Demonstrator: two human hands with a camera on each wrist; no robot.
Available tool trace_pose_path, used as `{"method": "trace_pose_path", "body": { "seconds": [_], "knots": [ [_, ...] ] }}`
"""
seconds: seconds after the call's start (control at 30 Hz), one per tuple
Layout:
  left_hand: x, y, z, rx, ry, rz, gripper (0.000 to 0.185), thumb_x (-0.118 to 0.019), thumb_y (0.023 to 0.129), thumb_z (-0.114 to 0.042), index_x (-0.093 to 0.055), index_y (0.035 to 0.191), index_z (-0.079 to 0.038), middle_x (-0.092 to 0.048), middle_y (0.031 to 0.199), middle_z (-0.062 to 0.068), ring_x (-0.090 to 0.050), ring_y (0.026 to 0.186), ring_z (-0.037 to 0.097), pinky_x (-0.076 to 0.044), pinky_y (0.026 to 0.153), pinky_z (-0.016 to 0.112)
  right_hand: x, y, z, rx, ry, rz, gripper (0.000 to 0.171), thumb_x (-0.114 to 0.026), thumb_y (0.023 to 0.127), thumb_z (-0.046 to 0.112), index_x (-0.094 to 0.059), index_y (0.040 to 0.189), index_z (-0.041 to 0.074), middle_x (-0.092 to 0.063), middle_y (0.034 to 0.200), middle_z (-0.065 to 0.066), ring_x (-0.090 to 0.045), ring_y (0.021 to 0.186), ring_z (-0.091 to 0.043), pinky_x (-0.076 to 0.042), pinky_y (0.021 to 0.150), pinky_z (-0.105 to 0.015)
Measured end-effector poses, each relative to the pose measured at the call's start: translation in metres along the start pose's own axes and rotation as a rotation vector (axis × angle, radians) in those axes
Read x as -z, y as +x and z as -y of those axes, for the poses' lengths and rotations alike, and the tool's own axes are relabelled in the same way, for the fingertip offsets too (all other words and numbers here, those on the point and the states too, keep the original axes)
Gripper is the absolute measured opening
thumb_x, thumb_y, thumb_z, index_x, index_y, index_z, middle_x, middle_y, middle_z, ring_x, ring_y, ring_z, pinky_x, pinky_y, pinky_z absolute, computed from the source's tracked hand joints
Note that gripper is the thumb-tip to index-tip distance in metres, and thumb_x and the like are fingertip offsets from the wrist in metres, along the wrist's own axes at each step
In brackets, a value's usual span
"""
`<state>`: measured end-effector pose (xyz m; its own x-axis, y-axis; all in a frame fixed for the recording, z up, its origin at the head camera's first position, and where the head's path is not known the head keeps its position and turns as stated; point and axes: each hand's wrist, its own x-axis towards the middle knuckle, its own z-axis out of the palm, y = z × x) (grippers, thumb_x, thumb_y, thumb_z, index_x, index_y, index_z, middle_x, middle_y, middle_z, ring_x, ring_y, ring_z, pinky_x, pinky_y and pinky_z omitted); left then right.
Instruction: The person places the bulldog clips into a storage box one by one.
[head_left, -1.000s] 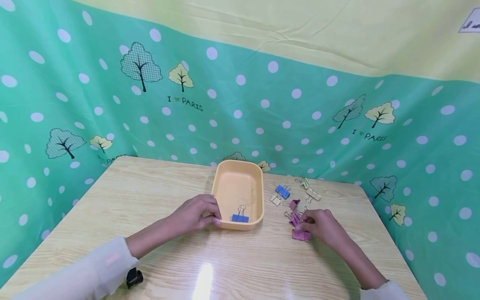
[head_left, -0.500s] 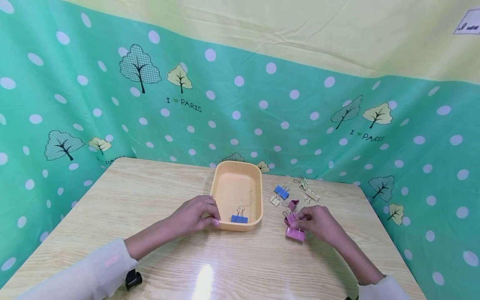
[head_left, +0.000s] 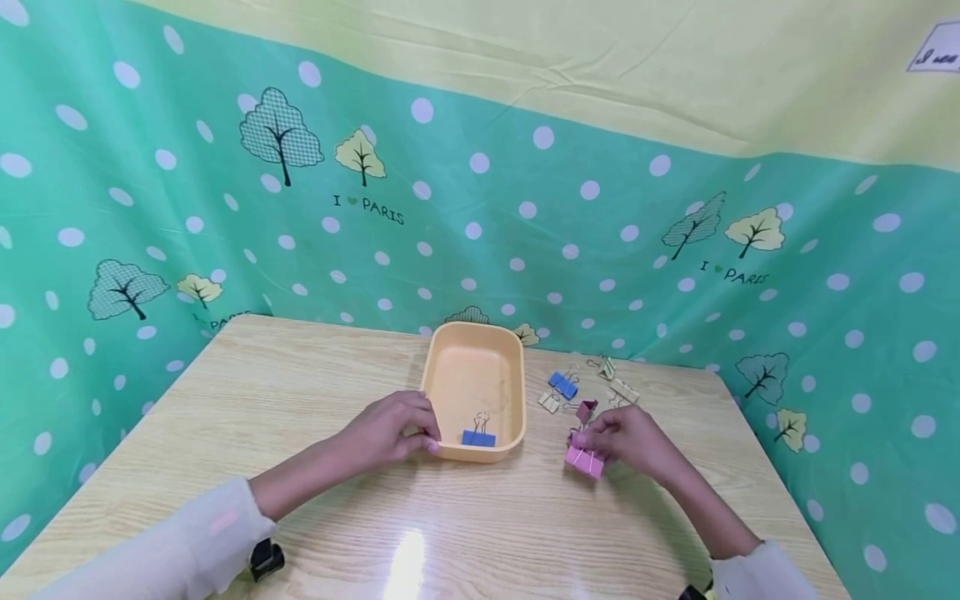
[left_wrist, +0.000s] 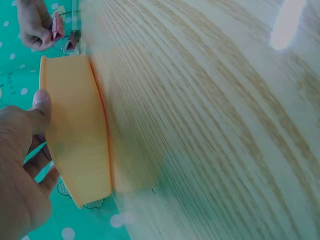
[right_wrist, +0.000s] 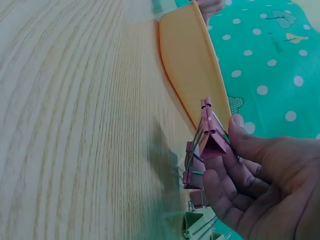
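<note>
Right hand [head_left: 630, 437] pinches a pink binder clip [head_left: 584, 460] between thumb and curled fingers [right_wrist: 235, 180], lifted just clear of the counter [head_left: 300, 400]. Clip body is folded sheet metal, triangular in section, matte pink; wire handles are thin bright steel loops. In the right wrist view the clip's [right_wrist: 212, 140] apex ridge points to 12 o'clock and the wire handles run down toward 7 o'clock; its long axis runs along the fold. In the head view the clip sits at 4 o'clock from the tray, its broad face tilted toward the camera.

Left hand [head_left: 393, 429] grips the near left corner of the orange tray [head_left: 438, 367]: thumb [left_wrist: 42, 102] on the rim, fingers curled round the outer wall. Tray is smooth moulded plastic, a rounded rectangle with shallow walls, long axis 12 to 6 o'clock. One blue binder clip [head_left: 479, 437] lies inside at the near end, handles up.

Loose clips lie on the counter at 3 o'clock from the tray: a blue one [head_left: 562, 384], a cream one [head_left: 625, 390], a darker pink one [head_left: 587, 408] just beside the right hand. Counter is pale wood-grain laminate, glossy, with a glare patch at 6 o'clock. Backdrop is green polka-dot cloth [head_left: 525, 217] printed with trees.
</note>
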<state>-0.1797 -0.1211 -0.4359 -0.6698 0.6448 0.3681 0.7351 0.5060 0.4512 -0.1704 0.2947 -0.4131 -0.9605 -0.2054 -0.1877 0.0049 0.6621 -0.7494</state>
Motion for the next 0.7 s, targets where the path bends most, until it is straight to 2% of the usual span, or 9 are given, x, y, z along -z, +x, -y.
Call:
{"method": "trace_pose_path", "body": {
  "seconds": [0.07,0.17,0.3,0.53,0.7],
  "knots": [
    [0.0,0.0,0.0,0.0,-0.001,-0.001,0.011,-0.094,0.09,-0.02,-0.083,0.088,-0.022,-0.075,0.089,-0.016,-0.064,0.089,0.001,-0.061,0.115,0.047,0.0,0.001,-0.002,-0.024,0.046,0.013,0.024,-0.085,0.103,0.022,-0.08,0.092,0.001,-0.08,0.081,-0.003,-0.074,0.074,-0.017,-0.067,0.069,-0.038],
    [-0.001,0.0,0.001,0.0,-0.004,-0.001,0.011,-0.093,0.091,-0.02,-0.083,0.088,-0.022,-0.075,0.09,-0.016,-0.064,0.089,0.001,-0.064,0.105,0.042,0.001,0.003,-0.005,-0.07,0.135,0.046,0.025,-0.08,0.107,0.02,-0.079,0.095,-0.002,-0.075,0.082,-0.002,-0.071,0.073,-0.015,-0.065,0.067,-0.034],
    [-0.001,0.0,0.002,0.0,-0.008,-0.002,0.011,-0.093,0.091,-0.02,-0.083,0.087,-0.023,-0.074,0.09,-0.017,-0.063,0.089,0.001,-0.062,0.093,0.036,0.002,0.006,-0.008,-0.15,0.263,0.082,0.024,-0.074,0.111,0.019,-0.076,0.101,-0.003,-0.067,0.084,0.0,-0.066,0.071,-0.012,-0.063,0.066,-0.028],
    [-0.002,-0.001,0.003,-0.009,-0.021,-0.004,0.012,-0.093,0.091,-0.02,-0.083,0.087,-0.023,-0.074,0.089,-0.016,-0.063,0.089,0.001,-0.061,0.09,0.033,0.005,0.009,-0.011,-0.183,0.312,0.085,0.025,-0.068,0.114,0.018,-0.073,0.111,-0.007,-0.069,0.088,-0.002,-0.065,0.076,-0.012,-0.061,0.067,-0.024],
    [-0.002,-0.001,0.003,-0.011,-0.025,-0.006,0.012,-0.093,0.091,-0.02,-0.083,0.087,-0.023,-0.075,0.089,-0.016,-0.062,0.088,0.001,-0.06,0.087,0.031,0.009,0.011,-0.008,-0.183,0.35,0.088,0.029,-0.066,0.116,0.022,-0.073,0.112,-0.006,-0.072,0.09,-0.002,-0.066,0.079,-0.014,-0.062,0.07,-0.025]
  ]
}}
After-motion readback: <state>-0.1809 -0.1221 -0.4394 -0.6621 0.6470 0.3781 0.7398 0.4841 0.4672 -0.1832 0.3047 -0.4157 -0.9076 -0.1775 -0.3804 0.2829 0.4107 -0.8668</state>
